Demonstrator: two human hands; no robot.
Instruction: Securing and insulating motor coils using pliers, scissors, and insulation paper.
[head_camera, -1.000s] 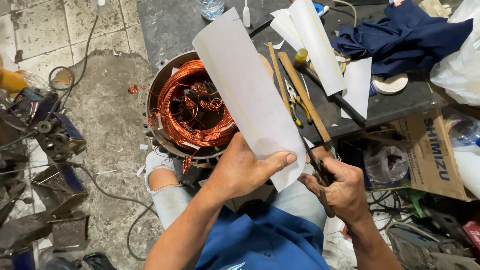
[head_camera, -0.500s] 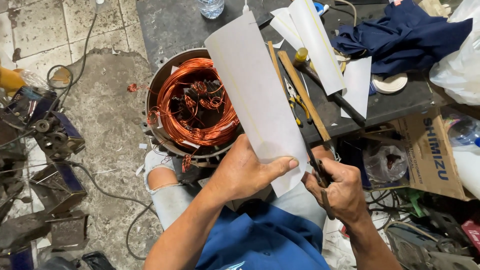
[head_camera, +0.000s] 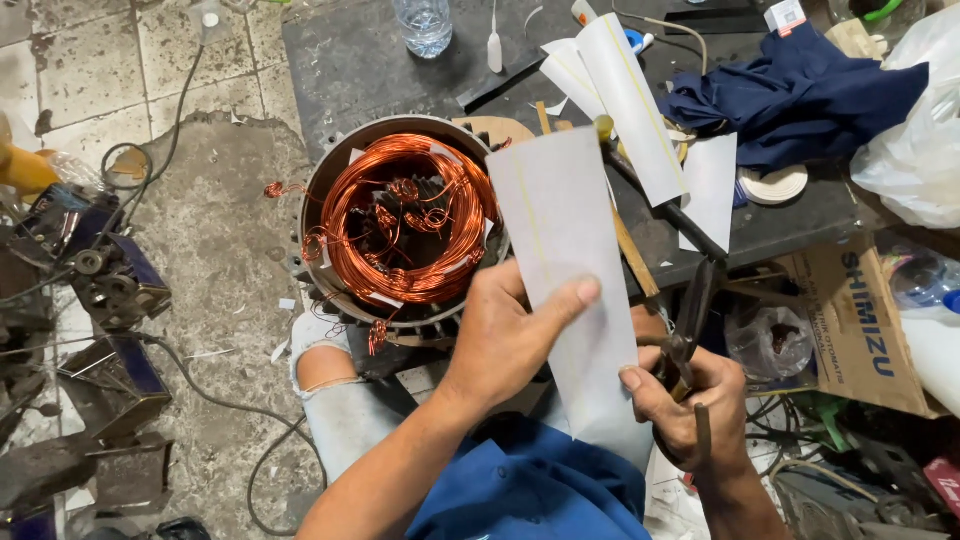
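The white paper sheet (head_camera: 565, 270) is a long, narrow strip, held nearly upright and a little tilted, with a faint yellowish line running along its length. Its upper end covers the right edge of the copper winding; its lower end reaches down to the lap. The dark scissors (head_camera: 688, 330) stand at its right edge, blades pointing up.

A dark workbench (head_camera: 380, 60) carries a blue cloth (head_camera: 800, 100), paper rolls (head_camera: 620, 90) and a bottle (head_camera: 425, 25).
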